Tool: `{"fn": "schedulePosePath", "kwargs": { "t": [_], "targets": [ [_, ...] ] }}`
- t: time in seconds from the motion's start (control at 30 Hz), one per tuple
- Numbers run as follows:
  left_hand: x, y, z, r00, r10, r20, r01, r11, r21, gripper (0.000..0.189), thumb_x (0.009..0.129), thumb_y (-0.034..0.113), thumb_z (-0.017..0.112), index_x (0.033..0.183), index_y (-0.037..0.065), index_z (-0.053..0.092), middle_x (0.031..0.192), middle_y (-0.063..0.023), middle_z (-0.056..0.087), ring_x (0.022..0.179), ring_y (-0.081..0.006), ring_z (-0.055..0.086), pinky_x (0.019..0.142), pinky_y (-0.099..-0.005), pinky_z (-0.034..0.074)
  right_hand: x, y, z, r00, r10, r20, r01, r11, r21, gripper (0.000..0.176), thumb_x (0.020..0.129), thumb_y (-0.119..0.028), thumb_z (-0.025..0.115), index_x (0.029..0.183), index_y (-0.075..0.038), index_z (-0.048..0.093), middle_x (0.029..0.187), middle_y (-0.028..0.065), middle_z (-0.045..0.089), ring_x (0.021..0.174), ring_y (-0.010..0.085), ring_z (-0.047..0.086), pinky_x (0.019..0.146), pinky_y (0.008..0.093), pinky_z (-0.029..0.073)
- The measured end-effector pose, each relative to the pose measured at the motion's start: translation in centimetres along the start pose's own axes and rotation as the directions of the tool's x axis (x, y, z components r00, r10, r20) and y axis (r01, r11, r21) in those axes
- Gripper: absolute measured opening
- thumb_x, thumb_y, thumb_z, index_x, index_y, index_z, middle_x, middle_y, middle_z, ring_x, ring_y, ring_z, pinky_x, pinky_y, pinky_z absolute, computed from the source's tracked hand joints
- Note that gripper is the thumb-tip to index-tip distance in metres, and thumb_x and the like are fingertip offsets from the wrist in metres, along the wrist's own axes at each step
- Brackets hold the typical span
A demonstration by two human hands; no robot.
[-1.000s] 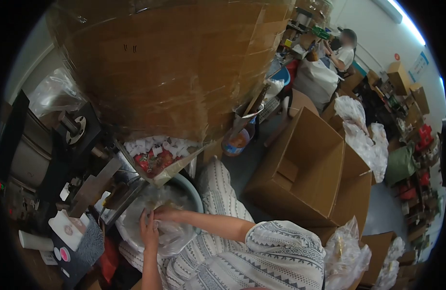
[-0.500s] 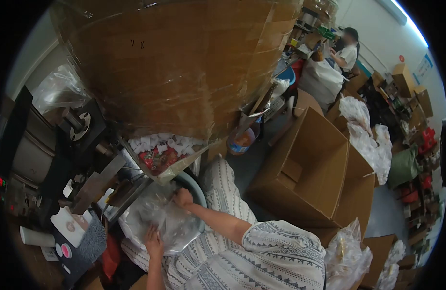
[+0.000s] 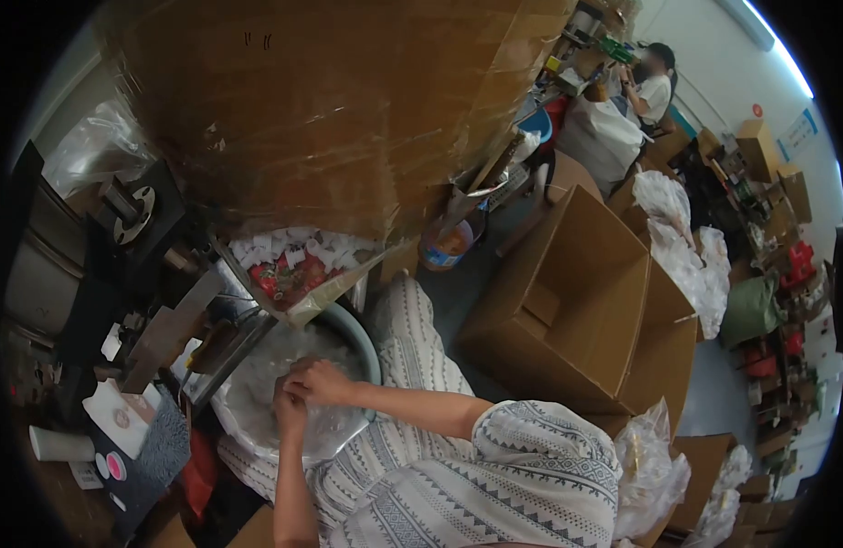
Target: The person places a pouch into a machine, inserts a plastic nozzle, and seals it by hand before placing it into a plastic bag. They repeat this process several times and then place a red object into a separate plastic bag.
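Observation:
A grey-blue basin stands by my lap, lined with a clear plastic bag whose contents look pale and blurred. Over the middle of it my two hands meet. My right hand has its fingers curled inward, closed at the fingertips of the other hand. My left hand comes up from below, its fingers drawn together too. Whatever lies between them is hidden or too small to name.
A big taped carton looms ahead, above a chute with white and red pieces. At left stands a machine. An open cardboard box sits to my right, plastic bags nearby. Another person works farther back.
My hands, apart on the plastic bag before, have come together above the basin. The loose plastic between them has sunk lower. The view has shifted slightly.

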State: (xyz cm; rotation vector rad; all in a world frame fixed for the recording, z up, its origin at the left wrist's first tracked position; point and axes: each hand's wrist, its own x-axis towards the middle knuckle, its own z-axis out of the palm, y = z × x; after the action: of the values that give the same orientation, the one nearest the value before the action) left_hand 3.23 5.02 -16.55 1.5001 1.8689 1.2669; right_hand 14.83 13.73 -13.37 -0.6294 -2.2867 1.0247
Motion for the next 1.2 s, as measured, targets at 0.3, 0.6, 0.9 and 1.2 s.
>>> {"fn": "schedulePosePath", "kwargs": {
  "t": [0.3,0.6,0.9,1.2],
  "targets": [
    [-0.5,-2.3,0.7,0.996,-0.082,-0.045,0.088,0.984,0.152,0.012,0.088,0.006,0.048,0.097,-0.001,0.053,0.082,-0.0121,0.058,0.076,-0.0211,0.059,0.066,-0.0338,0.046,2.6,5.2,3.0,0.822,0.427,0.377,-0.557,0.741,0.376,0.022,0.082,-0.023,0.061,0.084,-0.001,0.064,0.088,0.0153,0.061,0.086,0.0322,0.060,0.072,0.0379,0.047],
    [0.0,-3.0,0.2,0.947,-0.311,-0.082,0.229,0.831,-0.506,0.005,0.089,0.003,0.051,0.093,0.003,0.054,0.086,-0.0039,0.057,0.077,-0.0139,0.055,0.071,-0.0304,0.045,0.0,4.2,2.7,0.993,0.046,-0.106,-0.030,0.989,0.147,0.019,0.086,-0.021,0.059,0.086,-0.002,0.059,0.091,0.0160,0.060,0.088,0.0344,0.056,0.078,0.0392,0.045],
    [2.0,0.5,-1.2,0.996,-0.079,-0.028,0.084,0.935,0.345,0.011,0.077,-0.003,0.050,0.086,0.002,0.051,0.087,-0.0179,0.056,0.084,-0.0371,0.057,0.076,-0.0399,0.045,2.7,3.9,4.7,0.963,0.245,0.116,-0.268,0.924,0.273,0.049,0.096,-0.045,0.036,0.096,-0.002,0.058,0.094,0.0166,0.063,0.090,0.0304,0.059,0.081,0.0376,0.045],
    [1.8,0.6,-0.6,0.950,0.048,-0.309,0.041,0.960,0.275,0.008,0.082,0.003,0.053,0.085,-0.002,0.048,0.091,-0.0172,0.049,0.086,-0.0360,0.050,0.076,-0.0428,0.041,3.3,7.5,4.8,0.896,0.199,0.398,-0.387,0.788,0.478,0.034,0.090,-0.035,0.050,0.093,-0.004,0.065,0.090,0.0145,0.065,0.086,0.0319,0.061,0.079,0.0376,0.046]
  ]
}}
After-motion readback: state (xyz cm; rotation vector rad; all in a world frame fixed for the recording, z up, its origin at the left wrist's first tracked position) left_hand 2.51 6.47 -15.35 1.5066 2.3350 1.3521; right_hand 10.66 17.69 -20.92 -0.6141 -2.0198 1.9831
